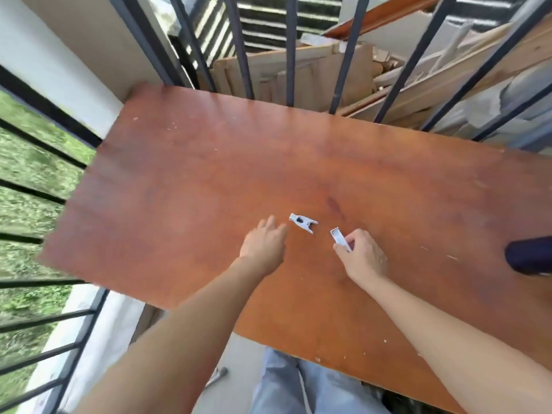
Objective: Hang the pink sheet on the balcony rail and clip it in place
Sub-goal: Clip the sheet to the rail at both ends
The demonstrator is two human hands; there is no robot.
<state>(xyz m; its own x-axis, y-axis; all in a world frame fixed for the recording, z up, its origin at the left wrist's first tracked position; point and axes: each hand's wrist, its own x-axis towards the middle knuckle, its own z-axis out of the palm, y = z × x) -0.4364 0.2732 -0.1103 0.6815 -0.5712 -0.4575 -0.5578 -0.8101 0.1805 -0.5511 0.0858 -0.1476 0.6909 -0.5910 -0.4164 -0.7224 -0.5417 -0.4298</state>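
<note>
Clip (pixel 303 222), white, with a dark spot near one end: flat on tabletop (pixel 209 159), near the middle, somewhat closer to the near edge than to the far edge. Forked end toward the right edge. Lying free between the two hands.

Left hand (pixel 264 243): palm down, fingers straight and loosely spread, holding nothing. Fingertips just beside the clip on its left, with a narrow gap between them. Contact with tabletop: cannot tell.

Right hand (pixel 363 258): pinching white piece (pixel 340 239) between thumb and curled fingers. Piece narrow and channel-shaped, free end pointed toward the far edge, just right of the clip and apart from it.

Rail (pixel 291 55), black bars: along the far edge and past the left edge of tabletop. Behind the far bars: cardboard (pixel 298 76) and boards (pixel 448 82), stacked loosely. Past the left bars: grass (pixel 27 180).

Dark blue object (pixel 528 256): at the right edge of tabletop, partly cut off by the frame; kind not discernible.

Jeans (pixel 286 383): below the near edge.
</note>
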